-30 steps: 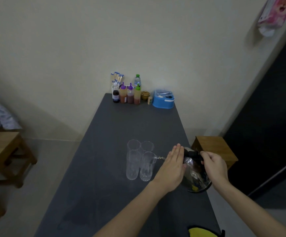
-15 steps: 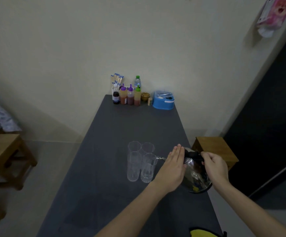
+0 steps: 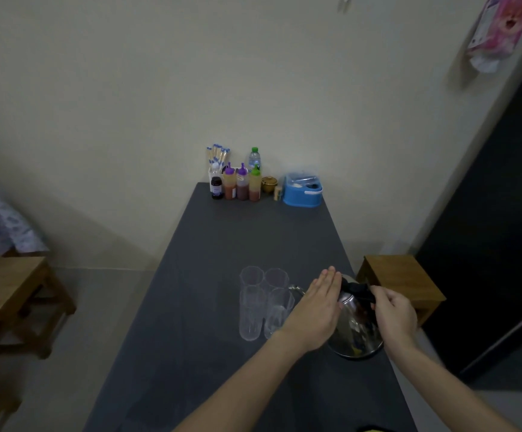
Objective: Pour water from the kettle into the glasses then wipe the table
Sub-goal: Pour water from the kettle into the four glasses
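Pouring is underway: the right hand (image 3: 393, 313), its grip clamped on the steel kettle (image 3: 354, 332) handle, tips it toward four glasses (image 3: 264, 302), left hand (image 3: 317, 310) flat, fingers apart, steadying; wiping the worktop (image 3: 253, 238) remains.

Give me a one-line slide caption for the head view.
Right hand grips the kettle handle, left hand flat against its side, spout over four glasses.

Your single head cam looks forward and down along the table (image 3: 253, 244) to the far wall (wide-angle, hands near, low in frame).
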{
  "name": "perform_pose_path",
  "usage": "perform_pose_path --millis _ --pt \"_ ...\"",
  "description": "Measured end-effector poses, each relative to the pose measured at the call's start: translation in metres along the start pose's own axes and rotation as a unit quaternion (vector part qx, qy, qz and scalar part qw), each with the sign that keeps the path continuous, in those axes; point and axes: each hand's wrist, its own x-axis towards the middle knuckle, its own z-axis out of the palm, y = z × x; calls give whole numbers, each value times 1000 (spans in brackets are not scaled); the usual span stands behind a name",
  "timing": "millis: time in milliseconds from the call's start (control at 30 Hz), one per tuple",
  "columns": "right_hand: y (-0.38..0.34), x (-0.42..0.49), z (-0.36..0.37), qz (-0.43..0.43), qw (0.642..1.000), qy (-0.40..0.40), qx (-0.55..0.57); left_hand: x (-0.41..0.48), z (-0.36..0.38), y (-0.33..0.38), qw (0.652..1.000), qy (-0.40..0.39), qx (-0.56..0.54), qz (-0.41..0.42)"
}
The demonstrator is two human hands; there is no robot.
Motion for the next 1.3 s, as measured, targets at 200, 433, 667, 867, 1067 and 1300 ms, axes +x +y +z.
perform_pose_path --millis 200,433,667,867,1067,1300 --pt "-13 -2 14 -20 1000 -8 -3 -9 -10 -11 1000 23 -3 -8" --pt "-16 0 32 -28 999 -27 -39 -20 -18 -23 999 31 -4 -40" --pt "-17 1 41 -46 996 -42 -71 -30 -20 -26 997 36 -27 -56" --pt "-19 2 42 -67 992 -50 -100 -35 -18 -27 996 43 -33 -66" --pt "-22 3 41 -92 986 -54 -128 -37 -16 -27 995 49 -49 -65" --pt "-26 3 37 -111 983 -52 -141 -37 -16 -25 994 67 -60 -58"
